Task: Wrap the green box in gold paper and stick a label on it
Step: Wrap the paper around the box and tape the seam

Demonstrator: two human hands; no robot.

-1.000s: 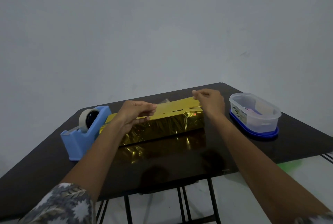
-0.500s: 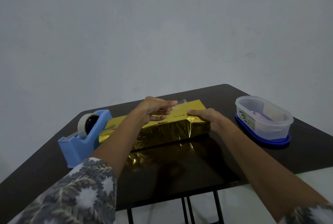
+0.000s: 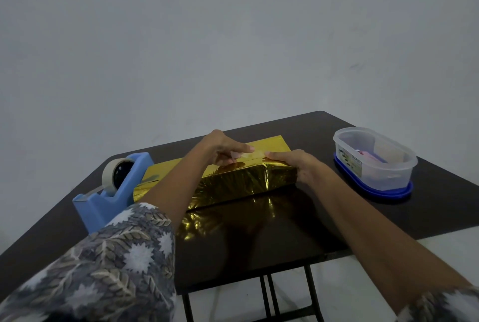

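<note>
The box (image 3: pixel 233 181) lies across the middle of the dark table (image 3: pixel 324 220), covered in shiny gold paper; none of its green shows. My left hand (image 3: pixel 220 149) rests on its top and pinches a short strip of clear tape (image 3: pixel 250 157) down at the paper seam. My right hand (image 3: pixel 294 166) lies on the box's right end, fingers on the top edge and thumb down the front face, holding the paper flat. The fingertips of both hands almost meet at the tape. No label is visible.
A blue tape dispenser (image 3: pixel 114 189) with a roll of clear tape stands at the box's left end. At the right a clear plastic container (image 3: pixel 373 161) sits on its blue lid with small items inside. A grey wall rises behind the table.
The raised gold flap has been folded flat onto the box. My right hand dropped onto the box's right end. My left hand slid right along the top with the tape.
</note>
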